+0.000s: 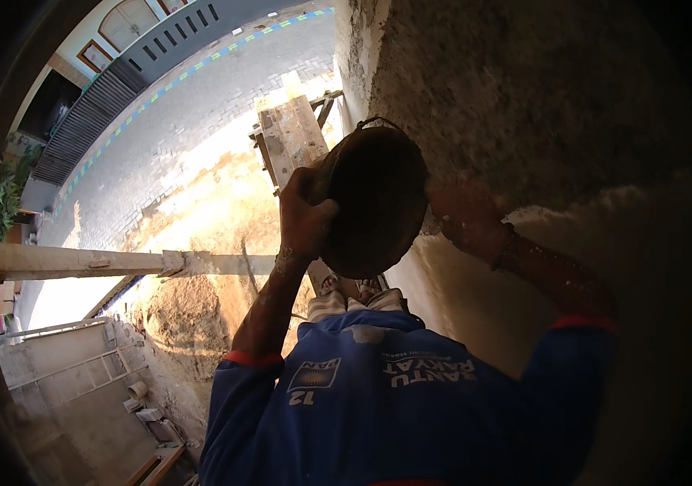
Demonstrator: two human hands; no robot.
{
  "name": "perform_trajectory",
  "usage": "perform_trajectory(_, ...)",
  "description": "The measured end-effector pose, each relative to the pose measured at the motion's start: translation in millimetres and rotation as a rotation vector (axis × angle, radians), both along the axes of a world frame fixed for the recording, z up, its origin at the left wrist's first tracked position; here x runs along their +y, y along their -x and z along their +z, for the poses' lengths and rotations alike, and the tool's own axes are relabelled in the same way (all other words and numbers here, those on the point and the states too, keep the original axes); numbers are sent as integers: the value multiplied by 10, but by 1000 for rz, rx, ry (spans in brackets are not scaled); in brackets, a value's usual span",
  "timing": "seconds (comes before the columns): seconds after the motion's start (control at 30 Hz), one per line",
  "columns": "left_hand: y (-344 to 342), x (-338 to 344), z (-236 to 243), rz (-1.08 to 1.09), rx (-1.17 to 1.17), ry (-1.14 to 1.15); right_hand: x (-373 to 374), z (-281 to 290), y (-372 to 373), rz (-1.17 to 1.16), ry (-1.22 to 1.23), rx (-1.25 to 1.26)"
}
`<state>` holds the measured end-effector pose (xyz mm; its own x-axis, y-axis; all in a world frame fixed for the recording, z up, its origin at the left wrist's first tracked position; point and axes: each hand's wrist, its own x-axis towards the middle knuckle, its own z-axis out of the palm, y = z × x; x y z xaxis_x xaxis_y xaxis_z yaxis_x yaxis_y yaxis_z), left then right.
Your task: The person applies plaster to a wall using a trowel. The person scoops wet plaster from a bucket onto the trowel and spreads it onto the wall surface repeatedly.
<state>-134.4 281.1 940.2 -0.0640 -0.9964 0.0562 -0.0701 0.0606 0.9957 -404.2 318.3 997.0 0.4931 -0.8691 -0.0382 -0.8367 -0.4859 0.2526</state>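
Note:
A dark round bucket [374,202] with a thin bail handle at its far side is held up in front of me, tilted so that its shadowed mouth shows. My left hand [309,212] grips its left rim, the thumb lying over the edge. At the bucket's right edge is my right hand [469,220], its fingers curled and dim in shadow; what they hold, if anything, I cannot make out. Pale splashes speckle the right forearm and wrist, which wears a dark band. Whatever lies inside the bucket is too dark to see.
Close on the right rises a rough wall [524,105], its upper part coarse, its lower part smoother. My feet [346,285] stand on a narrow plank; a scaffold board [291,134] extends ahead. A wooden beam [111,262] crosses at left above a sand heap [184,316].

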Motion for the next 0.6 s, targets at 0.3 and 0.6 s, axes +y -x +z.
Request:
perform_trajectory(0.3,292,-85,-52,117,-167,63,56,-1146,125,32,-234,-556)
perform_trajectory(0.6,329,12,-345,212,-121,-20,170,-1391,-149,-91,-638,-1072)
